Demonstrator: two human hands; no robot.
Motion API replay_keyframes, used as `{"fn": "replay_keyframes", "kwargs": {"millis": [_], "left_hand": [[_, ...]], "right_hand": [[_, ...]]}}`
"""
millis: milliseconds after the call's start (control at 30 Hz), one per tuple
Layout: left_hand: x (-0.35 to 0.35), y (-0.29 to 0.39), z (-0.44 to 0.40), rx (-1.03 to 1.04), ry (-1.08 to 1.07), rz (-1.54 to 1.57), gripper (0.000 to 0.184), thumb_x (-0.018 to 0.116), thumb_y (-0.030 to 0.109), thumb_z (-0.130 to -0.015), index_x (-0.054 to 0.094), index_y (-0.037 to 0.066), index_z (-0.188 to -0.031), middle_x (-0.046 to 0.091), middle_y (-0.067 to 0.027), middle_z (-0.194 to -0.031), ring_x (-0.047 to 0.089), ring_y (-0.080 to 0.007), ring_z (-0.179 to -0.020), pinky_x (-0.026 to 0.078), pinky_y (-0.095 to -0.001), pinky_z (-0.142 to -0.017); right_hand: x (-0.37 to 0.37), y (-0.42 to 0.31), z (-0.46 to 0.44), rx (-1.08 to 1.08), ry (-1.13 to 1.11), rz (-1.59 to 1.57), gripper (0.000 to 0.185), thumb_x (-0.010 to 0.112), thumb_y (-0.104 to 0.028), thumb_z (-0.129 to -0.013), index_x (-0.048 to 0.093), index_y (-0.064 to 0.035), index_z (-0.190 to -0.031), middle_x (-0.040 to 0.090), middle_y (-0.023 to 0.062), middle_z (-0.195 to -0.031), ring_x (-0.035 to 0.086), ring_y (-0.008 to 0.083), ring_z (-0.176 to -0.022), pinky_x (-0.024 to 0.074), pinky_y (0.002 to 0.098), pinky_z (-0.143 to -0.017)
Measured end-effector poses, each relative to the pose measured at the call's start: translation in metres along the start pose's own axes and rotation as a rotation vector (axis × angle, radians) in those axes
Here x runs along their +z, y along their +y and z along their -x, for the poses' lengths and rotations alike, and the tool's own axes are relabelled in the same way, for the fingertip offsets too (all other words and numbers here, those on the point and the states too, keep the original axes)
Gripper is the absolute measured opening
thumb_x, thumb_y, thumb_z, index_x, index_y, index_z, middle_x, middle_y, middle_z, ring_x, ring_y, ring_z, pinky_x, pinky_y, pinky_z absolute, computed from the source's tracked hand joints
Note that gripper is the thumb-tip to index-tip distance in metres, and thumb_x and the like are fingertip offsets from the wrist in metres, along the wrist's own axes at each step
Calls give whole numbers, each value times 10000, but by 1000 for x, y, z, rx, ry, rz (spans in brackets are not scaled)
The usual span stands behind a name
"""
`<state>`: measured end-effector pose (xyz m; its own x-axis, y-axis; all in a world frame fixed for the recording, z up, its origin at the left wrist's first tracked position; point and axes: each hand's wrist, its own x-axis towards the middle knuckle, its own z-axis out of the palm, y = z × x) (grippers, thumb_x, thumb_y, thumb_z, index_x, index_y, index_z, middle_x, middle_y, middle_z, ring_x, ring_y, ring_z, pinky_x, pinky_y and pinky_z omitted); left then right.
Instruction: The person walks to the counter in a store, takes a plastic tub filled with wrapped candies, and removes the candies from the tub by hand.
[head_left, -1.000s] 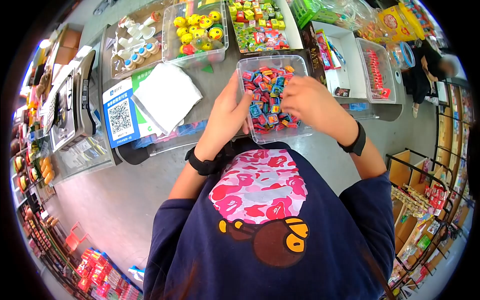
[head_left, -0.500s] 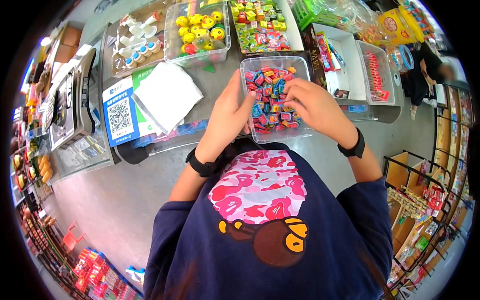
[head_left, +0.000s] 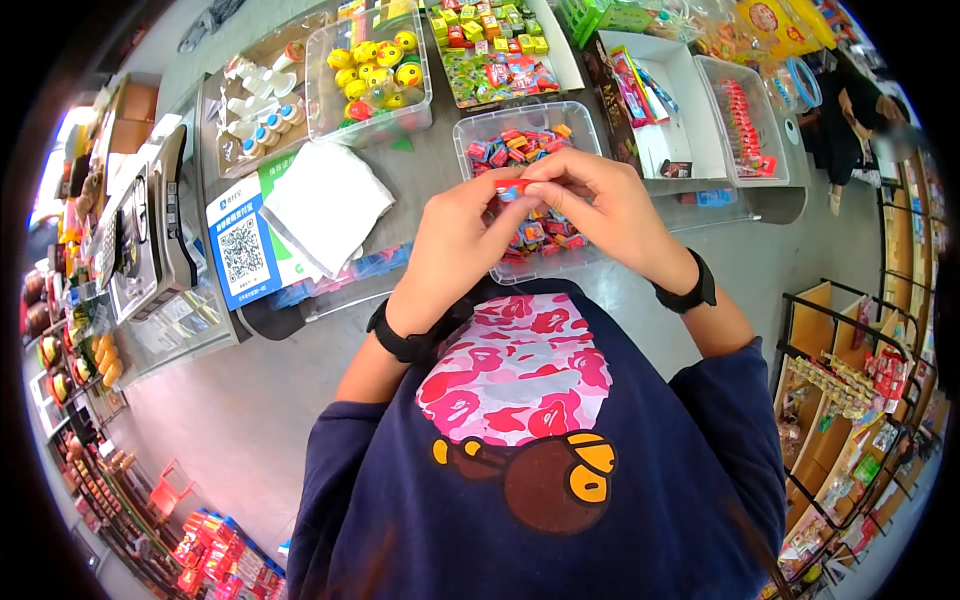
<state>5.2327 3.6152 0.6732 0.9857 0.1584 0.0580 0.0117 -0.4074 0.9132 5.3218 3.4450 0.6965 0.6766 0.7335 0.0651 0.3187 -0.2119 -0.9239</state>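
Observation:
Both hands meet above a clear plastic bin (head_left: 462,140) filled with small wrapped candies (head_left: 545,238) in red, blue and orange. Between the fingertips is one small red and blue wrapped candy (head_left: 513,187). My left hand (head_left: 462,228) pinches its left side with thumb and forefinger. My right hand (head_left: 600,205) pinches its right end, fingers curled together. Part of the bin and its candies is hidden behind the hands.
Left of the bin lie a white plastic bag (head_left: 330,205) and a blue QR-code sign (head_left: 240,245). Behind stand a bin of yellow balls (head_left: 370,75) and a box of small packets (head_left: 500,75). To the right is a white open box (head_left: 690,140); a person (head_left: 850,120) is beyond.
My left hand has left the bin's side and my right hand has risen from among the candies. They now come together, holding one candy. The view has shifted slightly.

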Motion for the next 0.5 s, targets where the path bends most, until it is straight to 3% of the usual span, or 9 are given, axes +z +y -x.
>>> {"fn": "replay_keyframes", "kwargs": {"millis": [33, 100, 133, 200, 333, 433, 500], "left_hand": [[-2, -5, 1, -24, 34, -17, 273, 707, 177, -865, 657, 16, -1080, 663, -138, -778, 604, -167, -596, 488, -300, -577], [-9, -13, 7, -56, 84, 52, 218, 677, 153, -896, 653, -4, -1044, 678, -96, -777, 591, -121, -599, 479, -276, -561], [-14, -16, 10, -167, 89, 151, 207, 665, 153, -910, 649, -10, -1036, 683, -79, -785, 587, -103, -602, 475, -262, -555], [-20, -24, 15, -298, 78, 298, 210, 628, 166, -947, 628, -27, -1032, 678, -50, -787, 578, -74, -598, 465, -225, -540], [-7, -40, 16, -217, 135, 468, 252, 615, 184, -962, 590, -38, -1079, 651, -80, -798, 583, -98, -615, 449, -236, -518], [-6, -37, 12, -237, 143, 501, 266, 606, 193, -968, 569, -34, -1102, 657, -101, -844, 592, -115, -621, 464, -240, -532], [-4, -30, 8, -260, 219, 538, 213, 602, 189, -970, 593, -20, -1009, 625, -47, -704, 580, -87, -575, 466, -231, -522]], "right_hand": [[1, 2, 1, -1, 3, -4, 141, 612, -109, -910, 641, -20, -1014, 661, 98, -877, 647, 204, -750, 502, 303, -683], [3, 9, 4, -197, 27, 266, 177, 638, -157, -886, 661, -11, -984, 647, 120, -867, 646, 280, -810, 505, 358, -722], [5, 12, 6, -199, 27, 263, 177, 638, -157, -886, 661, -11, -984, 647, 120, -867, 646, 280, -810, 505, 358, -722], [11, 19, 13, -74, -380, 352, 234, 665, -211, -848, 675, -9, -967, 643, 140, -880, 631, 333, -867, 500, 414, -761], [28, 31, 10, -109, -444, 437, 241, 698, -234, -802, 674, -3, -865, 634, 155, -874, 629, 340, -867, 501, 435, -761], [27, 29, 3, -218, -449, 542, 246, 697, -184, -788, 671, 2, -946, 608, 133, -892, 618, 324, -880, 494, 415, -769], [29, 34, 1, -256, -433, 535, 192, 698, -160, -759, 665, -4, -866, 604, 142, -867, 617, 330, -883, 501, 426, -760]]}}
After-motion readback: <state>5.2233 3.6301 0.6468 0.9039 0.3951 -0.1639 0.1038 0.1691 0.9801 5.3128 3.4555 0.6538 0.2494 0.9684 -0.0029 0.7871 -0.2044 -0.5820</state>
